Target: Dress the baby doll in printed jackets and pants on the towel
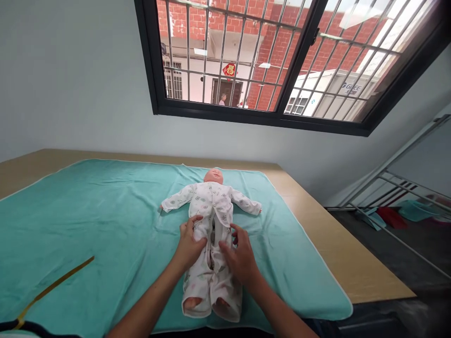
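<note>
A baby doll (213, 176) lies on its back on a teal cloth (105, 220), head away from me and arms spread. It wears a white printed top (206, 195) and matching trousers (197, 279). A gap shows down the middle of the clothing between the legs. My left hand (190, 243) grips the trousers at the doll's upper leg on the left, thumb toward the middle. On the other side my right hand (241, 256) holds the trouser fabric with thumb and curled fingers. The doll's feet sit inside the wide leg openings.
The cloth covers a wooden table (338, 249) against a white wall. A barred window (225, 56) is above it. A metal frame (394, 178) stands at the right, with coloured items below. A brownish-yellow strip (59, 281) shows at lower left.
</note>
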A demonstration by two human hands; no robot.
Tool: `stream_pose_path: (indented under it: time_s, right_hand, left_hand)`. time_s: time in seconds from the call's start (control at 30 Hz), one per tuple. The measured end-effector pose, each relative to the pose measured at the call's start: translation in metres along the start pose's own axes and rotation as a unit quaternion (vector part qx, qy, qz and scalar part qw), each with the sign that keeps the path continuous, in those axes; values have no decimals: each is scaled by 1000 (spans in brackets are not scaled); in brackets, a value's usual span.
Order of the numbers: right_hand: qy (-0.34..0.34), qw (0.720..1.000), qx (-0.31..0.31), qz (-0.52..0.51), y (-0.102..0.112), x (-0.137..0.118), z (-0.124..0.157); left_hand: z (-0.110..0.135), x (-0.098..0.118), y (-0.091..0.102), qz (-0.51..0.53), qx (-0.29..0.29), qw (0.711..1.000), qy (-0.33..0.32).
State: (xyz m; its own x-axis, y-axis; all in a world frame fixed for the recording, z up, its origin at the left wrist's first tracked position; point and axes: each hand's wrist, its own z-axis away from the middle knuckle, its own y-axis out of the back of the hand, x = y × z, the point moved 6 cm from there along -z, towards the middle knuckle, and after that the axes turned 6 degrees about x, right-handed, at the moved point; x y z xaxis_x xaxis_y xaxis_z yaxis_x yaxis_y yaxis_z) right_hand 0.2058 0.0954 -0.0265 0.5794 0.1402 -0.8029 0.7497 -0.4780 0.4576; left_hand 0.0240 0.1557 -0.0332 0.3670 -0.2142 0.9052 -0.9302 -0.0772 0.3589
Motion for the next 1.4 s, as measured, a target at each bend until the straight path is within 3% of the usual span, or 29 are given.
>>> stream_pose_path:
  time_s: [0.1, 0.17, 0.23, 0.33, 0.4, 0.47, 0.57, 0.67, 0.73, 0.77, 0.83, 0.9, 0.97, 1.0, 1.13, 1.2, 1.3, 1.4]
  right_hand:
    - [-62, 998, 12, 30, 3, 8, -1]
    - [-37, 997, -9, 69, -1, -2, -5]
    - [22, 994, -2, 107, -5, -21, -12]
    - [177, 973, -9, 148, -20, -56, -16]
    - [268, 945, -67, 172, -35, -67, -13]
    - [299, 927, -126, 190, -42, -65, -8]
    - [300, 921, -171, 181, -37, -59, -1]
    - [267, 946, -106, 151, -23, -59, 2]
    - [264, 953, -73, 126, -19, -59, 2]
    - [278, 950, -89, 111, -21, -58, 0]
    - [295, 945, -125, 72, -23, -50, -16]
    - [258, 961, -79, 51, -10, -31, -53]
    - [208, 970, 50, 112, 14, -5, -98]
    - [184, 964, 74, 176, 20, 9, -118]
    - [111, 917, -6, 384, 15, 64, -163]
    - [105, 901, -31, 419, 8, 80, -169]
    - [122, 895, -14, 430, 3, 82, -172]
    - [112, 906, 2, 408, 6, 68, -165]
  left_hand:
    - [1, 0, 1, -16, 15, 1000, -12]
    - [2, 1, -1, -26, 18, 999, -22]
    - [3, 2, -5, -30, 10, 999, -32]
    - [4, 2, -9, -20, 2, 999, -40]
    - [3, -2, -8, -6, -11, 999, -35]
    - [1, -8, -5, 5, -42, 999, -21]
    - [-1, -17, 2, 1, -44, 999, -11]
    - [2, -15, 7, -47, 20, 996, -73]
    - [2, -9, 0, -74, 6, 989, -126]
    - [-1, -6, -4, -79, -12, 987, -143]
    - [-18, -1, -2, -81, -23, 985, -151]
    - [-47, 4, 13, -106, 23, 984, -145]
    - [-79, 7, 33, -194, 101, 966, -138]
    - [-94, 5, 40, -261, 124, 950, -120]
    - [-126, -29, 48, -433, 41, 900, -5]
    - [-129, -42, 47, -461, 22, 887, 2]
    - [-130, -46, 48, -474, 51, 879, -21]
    - [-120, -40, 50, -464, 78, 882, -18]
